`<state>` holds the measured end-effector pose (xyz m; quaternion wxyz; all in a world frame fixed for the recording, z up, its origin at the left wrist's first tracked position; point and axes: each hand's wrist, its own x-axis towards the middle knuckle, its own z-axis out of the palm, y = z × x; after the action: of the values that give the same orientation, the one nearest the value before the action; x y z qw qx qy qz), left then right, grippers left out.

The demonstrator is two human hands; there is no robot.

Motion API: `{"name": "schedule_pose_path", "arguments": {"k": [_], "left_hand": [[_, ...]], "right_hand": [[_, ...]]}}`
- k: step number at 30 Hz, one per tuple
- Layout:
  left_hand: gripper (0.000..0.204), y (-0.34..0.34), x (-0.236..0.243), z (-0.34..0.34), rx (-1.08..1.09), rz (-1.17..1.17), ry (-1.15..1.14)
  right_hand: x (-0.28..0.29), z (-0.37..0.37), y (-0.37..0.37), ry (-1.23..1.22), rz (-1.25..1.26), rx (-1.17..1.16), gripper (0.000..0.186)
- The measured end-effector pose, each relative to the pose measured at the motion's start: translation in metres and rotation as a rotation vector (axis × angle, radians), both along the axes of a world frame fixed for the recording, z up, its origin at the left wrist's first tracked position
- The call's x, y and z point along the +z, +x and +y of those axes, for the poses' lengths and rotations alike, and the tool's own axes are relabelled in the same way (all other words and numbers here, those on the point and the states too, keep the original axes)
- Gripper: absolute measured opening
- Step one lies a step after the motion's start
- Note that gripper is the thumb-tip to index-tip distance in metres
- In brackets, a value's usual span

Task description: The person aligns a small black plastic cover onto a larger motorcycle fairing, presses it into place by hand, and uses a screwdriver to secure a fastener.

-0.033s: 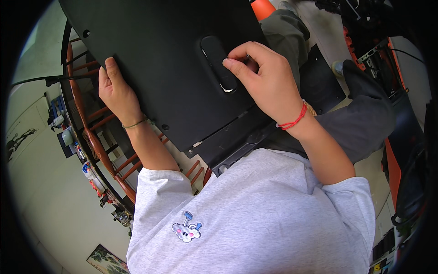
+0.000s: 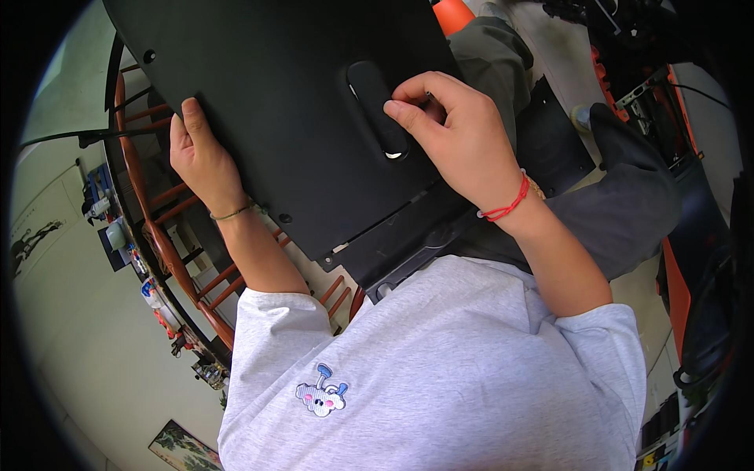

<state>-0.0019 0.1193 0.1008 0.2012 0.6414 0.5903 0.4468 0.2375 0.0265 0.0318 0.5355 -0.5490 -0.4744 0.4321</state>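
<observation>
No text, number or sign seems legible from here.

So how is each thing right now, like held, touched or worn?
Black panel: held at its left edge.
Oval black piece: lying against the panel, bright slivers at its rim; loose or fixed, can't tell.
Left hand: gripping the panel.
Right hand: thumb and forefinger close together by the oval piece; grip unclear.
Red bracelet: worn.

Lighting: soft indoor light; pale grey shirt (image 2: 448,369) brightest, black panel (image 2: 290,125) dark with faint sheen. Shadows: soft-edged, deepest at right. Distortion: fisheye; straight edges bowed, corners black. Focus: embroidered patch (image 2: 321,399) crisp.
</observation>
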Motion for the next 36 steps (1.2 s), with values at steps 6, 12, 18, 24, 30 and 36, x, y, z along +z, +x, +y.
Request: {"name": "schedule_pose_path", "arguments": {"k": [6,12,18,24,30,36], "left_hand": [[0.035,0.001,-0.001,0.000,-0.010,-0.021,0.018],[0.037,-0.003,-0.002,0.001,0.021,0.060,0.028],[0.037,-0.004,-0.003,-0.001,0.019,0.033,0.033],[0.037,0.000,-0.003,-0.002,0.001,0.004,0.054],[0.037,-0.003,-0.005,0.000,0.004,0.006,0.064],[0.038,-0.012,-0.006,0.002,0.043,0.067,0.053]], "right_hand": [[-0.002,0.008,0.013,-0.150,0.152,0.158,0.019],[-0.006,0.009,0.014,-0.165,0.135,0.201,0.020],[0.000,0.013,0.016,-0.140,0.002,0.170,0.021],[-0.004,0.018,0.019,-0.139,0.023,0.207,0.027],[-0.020,0.026,0.017,-0.280,0.052,0.268,0.037],[-0.028,0.032,0.014,-0.280,0.010,0.269,0.054]]}}
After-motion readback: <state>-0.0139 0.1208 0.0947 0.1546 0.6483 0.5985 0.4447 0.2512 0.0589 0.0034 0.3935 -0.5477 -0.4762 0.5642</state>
